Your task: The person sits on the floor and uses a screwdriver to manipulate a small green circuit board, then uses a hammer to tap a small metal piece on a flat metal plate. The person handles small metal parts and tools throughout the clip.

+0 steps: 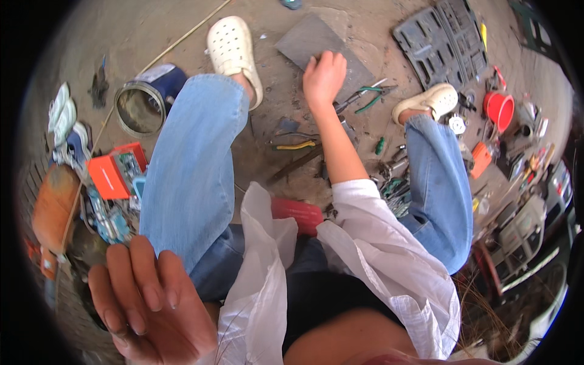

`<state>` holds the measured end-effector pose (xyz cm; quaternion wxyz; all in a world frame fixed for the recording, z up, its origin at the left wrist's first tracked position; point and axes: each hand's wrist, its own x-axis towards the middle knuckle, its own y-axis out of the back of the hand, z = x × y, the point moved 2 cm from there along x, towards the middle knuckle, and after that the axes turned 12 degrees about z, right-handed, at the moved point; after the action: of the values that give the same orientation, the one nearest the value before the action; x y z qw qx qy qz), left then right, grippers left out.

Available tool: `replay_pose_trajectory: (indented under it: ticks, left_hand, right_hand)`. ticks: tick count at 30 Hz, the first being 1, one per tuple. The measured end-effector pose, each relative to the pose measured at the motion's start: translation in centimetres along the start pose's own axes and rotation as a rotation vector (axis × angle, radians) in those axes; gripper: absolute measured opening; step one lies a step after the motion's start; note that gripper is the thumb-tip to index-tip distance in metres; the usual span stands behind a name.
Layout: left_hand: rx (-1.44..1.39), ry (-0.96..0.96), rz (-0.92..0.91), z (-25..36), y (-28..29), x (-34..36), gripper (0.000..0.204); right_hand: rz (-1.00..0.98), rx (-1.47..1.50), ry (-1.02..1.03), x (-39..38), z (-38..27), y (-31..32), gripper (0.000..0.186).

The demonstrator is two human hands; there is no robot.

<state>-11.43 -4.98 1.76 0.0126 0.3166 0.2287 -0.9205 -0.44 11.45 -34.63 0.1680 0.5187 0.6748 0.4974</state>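
Note:
My right hand (pixel 325 79) reaches forward over a flat dark grey sheet (pixel 307 38) on the floor. Its fingers curl down against the sheet, and whatever they hold, if anything, is hidden beneath them. Close to the camera at lower left, my left hand (pixel 159 304) is raised with the palm showing, fingers loosely bent and apart, nothing in it. Just right of the right wrist lie green-handled pliers (pixel 372 97). Yellow-handled pliers (pixel 296 146) rest left of the right forearm. A red cylindrical object (pixel 298 214) stands between my legs.
A dark blue can (pixel 164 82) lies beside my left leg, near an orange box (pixel 109 173) and a rusty orange tank (pixel 55 204). A black moulded tool case (pixel 441 42) lies open at far right. A red cup (pixel 499 111) and scattered tools flank my right leg.

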Motion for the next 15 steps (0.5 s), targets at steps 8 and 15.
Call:
replay_pose_trajectory:
  ticks: [8, 15]
  left_hand:
    - [-0.061, 0.022, -0.034, -0.4, 0.0, -0.2, 0.024]
    - [-0.080, 0.043, -0.036, -0.7, 0.0, -0.7, 0.021]
  right_hand:
    - [-0.028, -0.014, -0.020, -0.5, 0.0, 0.5, 0.019]
    - [0.046, -0.010, 0.034, 2.7, -0.6, -0.8, 0.016]
